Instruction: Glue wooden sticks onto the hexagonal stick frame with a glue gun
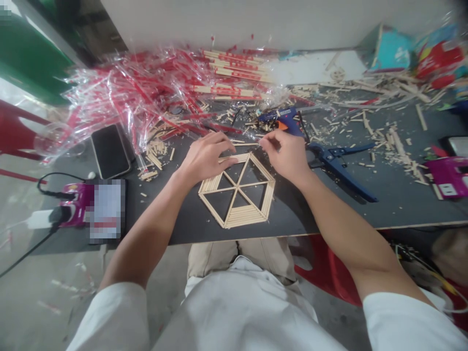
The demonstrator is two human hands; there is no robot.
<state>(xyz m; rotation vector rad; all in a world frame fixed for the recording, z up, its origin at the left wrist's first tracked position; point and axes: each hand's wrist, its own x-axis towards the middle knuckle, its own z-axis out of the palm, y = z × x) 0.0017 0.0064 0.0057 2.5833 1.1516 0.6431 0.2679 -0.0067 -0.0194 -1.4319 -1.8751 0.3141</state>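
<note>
Right hand, head view: thumb and forefinger drawn close at one end of a loose stick; can't tell if they're clamped on it, tips too small and blurred. Left hand: fingers spread, thumb apart from forefinger, no clear grip, thumb over the hexagon's top left part; can't tell if it's pressing. Hexagon, stick-built with six spokes, lies flat on the table between the forearms; loose stick just beyond its far edge. Near edge has a deep band of sticks, upper left edge too; lower left edge looks thin. Step in hand, my judgement: handling single sticks for filling in the hexagon, build partly done. Next move would seem to call for a firm pinch on the stick, lining it up parallel to a rim edge, left hand steadying the frame, probably glue as well. Glue gun lies beyond the hexagon to the right, near the right hand; cutter right of the hexagon, past the right wrist. Offcuts and dark phone left of the hexagon, wrappers farther back on that side, wrapped sticks well beyond it.
</note>
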